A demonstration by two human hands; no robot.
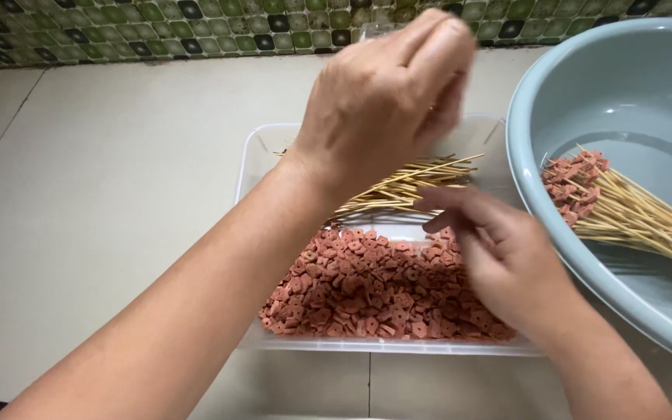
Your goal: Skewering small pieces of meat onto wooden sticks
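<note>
A clear plastic tray [252, 159] on the floor holds a heap of small reddish meat pieces [359, 292] in its near half and a bundle of bare bamboo skewers [398, 187] in its far half. My left hand [383, 101] hovers over the skewers with its fingers bunched and pointing down; motion blur hides whether it grips one. My right hand [499, 249] is low over the right side of the meat pieces. Its fingers are stretched out and slightly apart, with nothing visible in them.
A large grey-blue plastic basin [631, 85] stands right of the tray and holds several skewers threaded with meat pieces [616, 206]. The floor is pale tile [118, 171], and a green mosaic wall strip [157, 27] runs along the far edge.
</note>
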